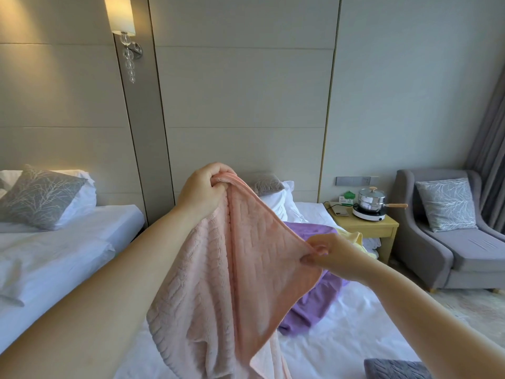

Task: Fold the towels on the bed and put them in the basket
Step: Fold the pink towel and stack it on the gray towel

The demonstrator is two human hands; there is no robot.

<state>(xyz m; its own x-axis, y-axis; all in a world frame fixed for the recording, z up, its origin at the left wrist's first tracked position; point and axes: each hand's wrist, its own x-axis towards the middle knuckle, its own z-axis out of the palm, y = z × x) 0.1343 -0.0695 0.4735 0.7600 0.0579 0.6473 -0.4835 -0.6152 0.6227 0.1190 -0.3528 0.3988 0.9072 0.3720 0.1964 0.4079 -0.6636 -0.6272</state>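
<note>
At frame centre my left hand (203, 187) grips one corner of the plush pink ribbed towel (232, 283), lifted above the white-sheeted bed (355, 324); my right hand (328, 254) pinches its edge lower right. I judge folding has just begun: next, find the second corner and stretch the edge flat. No basket in view.

Pink towel (240, 269): ribbed plush, raised over white bed (355, 324), edge pinched between left hand (203, 191) and right hand (332, 254), rest hanging.
Purple towel (314, 305): crumpled mid-bed, behind pink.
Yellow towel (354, 237): bunched at far right edge, mostly hidden.
Grey towel (396, 369): near right, cropped.
</note>
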